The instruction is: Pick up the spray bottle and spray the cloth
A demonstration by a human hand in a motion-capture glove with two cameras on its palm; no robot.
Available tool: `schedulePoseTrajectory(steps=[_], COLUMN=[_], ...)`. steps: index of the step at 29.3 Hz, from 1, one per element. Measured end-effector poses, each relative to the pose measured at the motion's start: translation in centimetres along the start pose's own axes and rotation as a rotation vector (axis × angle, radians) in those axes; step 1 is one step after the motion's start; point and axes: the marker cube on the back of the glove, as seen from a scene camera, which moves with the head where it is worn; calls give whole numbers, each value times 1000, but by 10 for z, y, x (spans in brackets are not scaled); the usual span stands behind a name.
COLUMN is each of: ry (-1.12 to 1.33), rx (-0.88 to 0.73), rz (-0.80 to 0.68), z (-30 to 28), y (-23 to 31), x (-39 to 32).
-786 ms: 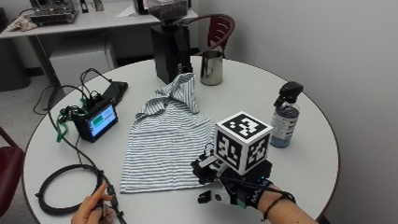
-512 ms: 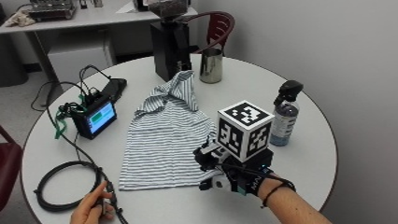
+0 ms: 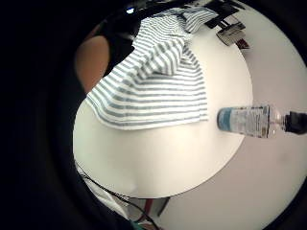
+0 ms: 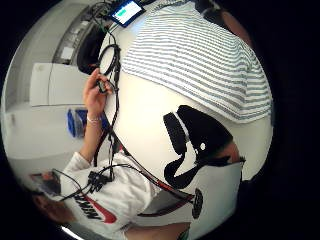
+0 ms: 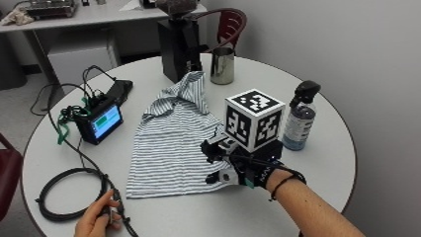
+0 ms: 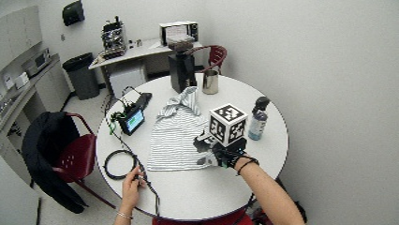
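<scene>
Nearest, at the table's (image 5: 329,187) front edge: a bare left hand (image 5: 95,224) pinching a black cable (image 5: 65,192) that coils on the front-left part of the tabletop. Just beyond, toward the front-right: the gloved right hand (image 5: 246,170), raised over the near right corner of the striped cloth (image 5: 168,148), fingers relaxed and spread, grasping nothing. In the thumb-side palm view, black-gloved fingers (image 4: 200,130) hanging over bare tabletop beside the cloth's (image 4: 200,55) edge. Cloth lying flat in the middle of the table, its far end bunched up and leaning against a tall black appliance (image 5: 181,47). At the right edge, beside the hand but apart from it: the spray bottle (image 5: 301,118), upright, clear body with a label and a black trigger head, untouched; seen also in the little-finger-side palm view (image 3: 254,120), near the cloth's (image 3: 153,91) corner. Near the left edge: a small screen (image 5: 99,121) with cables. Farthest, at the back edge: a metal cup (image 5: 222,65) just beside the black appliance.
</scene>
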Motion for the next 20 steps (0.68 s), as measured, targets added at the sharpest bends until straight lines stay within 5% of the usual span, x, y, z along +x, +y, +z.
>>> schedulePoseTrajectory(steps=[11, 20], ry=[-48, -240], rx=[12, 120], rz=[-146, -47], z=[11, 19], y=[16, 90], x=[-47, 20])
